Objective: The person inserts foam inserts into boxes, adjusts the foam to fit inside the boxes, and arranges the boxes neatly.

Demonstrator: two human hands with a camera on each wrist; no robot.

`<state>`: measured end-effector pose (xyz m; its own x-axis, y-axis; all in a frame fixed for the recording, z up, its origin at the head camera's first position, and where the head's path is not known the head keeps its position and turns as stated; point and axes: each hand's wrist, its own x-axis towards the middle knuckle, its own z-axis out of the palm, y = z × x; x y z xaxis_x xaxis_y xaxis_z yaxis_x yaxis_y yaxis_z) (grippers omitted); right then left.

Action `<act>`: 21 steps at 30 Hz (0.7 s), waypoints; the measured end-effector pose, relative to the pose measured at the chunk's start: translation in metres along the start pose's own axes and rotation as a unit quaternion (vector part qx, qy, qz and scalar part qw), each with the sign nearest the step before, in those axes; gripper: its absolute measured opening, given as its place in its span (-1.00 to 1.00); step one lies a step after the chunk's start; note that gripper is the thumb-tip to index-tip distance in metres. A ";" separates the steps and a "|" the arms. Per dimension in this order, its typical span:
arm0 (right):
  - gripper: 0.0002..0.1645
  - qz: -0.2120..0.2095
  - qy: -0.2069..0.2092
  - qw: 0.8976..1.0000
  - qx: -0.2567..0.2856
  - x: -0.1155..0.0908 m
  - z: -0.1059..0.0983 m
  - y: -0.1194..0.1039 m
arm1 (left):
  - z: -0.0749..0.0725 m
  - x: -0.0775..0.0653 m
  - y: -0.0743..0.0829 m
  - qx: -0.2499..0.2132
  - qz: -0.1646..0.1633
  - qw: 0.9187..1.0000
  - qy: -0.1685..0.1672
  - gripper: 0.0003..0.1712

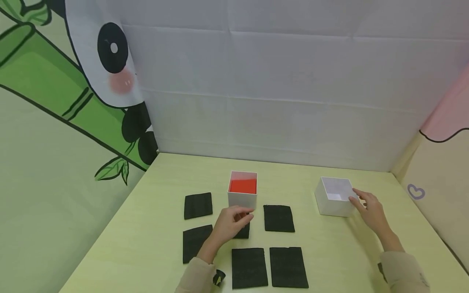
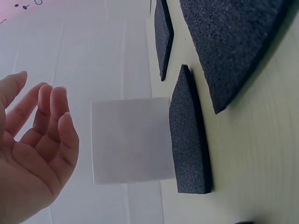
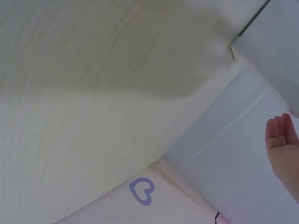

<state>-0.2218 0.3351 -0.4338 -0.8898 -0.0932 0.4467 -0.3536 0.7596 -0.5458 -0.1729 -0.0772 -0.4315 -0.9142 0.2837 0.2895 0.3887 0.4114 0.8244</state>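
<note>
My left hand (image 1: 231,223) hovers with loosely bent fingers in front of a white box (image 1: 242,200) that has a red piece (image 1: 243,186) inside. Below that hand, partly hidden by it, lies a black foam square (image 2: 189,135). In the left wrist view the fingers are apart from the box's plain side, and the palm holds nothing. Over on the right, my right hand (image 1: 373,212) is beside a second white box (image 1: 334,206), thumb and fingertips right at its right rim. The right wrist view catches the relaxed fingers (image 3: 281,133) close to this box's edge.
Several more black foam squares lie flat on the pale table (image 1: 146,228), among them one on the left (image 1: 198,206) and one right of the red-filled box (image 1: 279,218). A white cloth wall (image 1: 275,101) stands behind; printed panels flank both sides.
</note>
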 end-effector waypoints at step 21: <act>-0.54 0.048 -0.084 0.995 0.023 -0.004 -0.014 0.020 | 0.015 0.018 -0.002 0.120 -0.006 0.982 -0.143 -0.26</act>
<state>-0.2216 0.3595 -0.4362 -0.9547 -0.1300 0.2677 -0.2730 0.7408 -0.6138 -0.1879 -0.0597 -0.4353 -0.8630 0.4946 0.1033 0.4245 0.5988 0.6792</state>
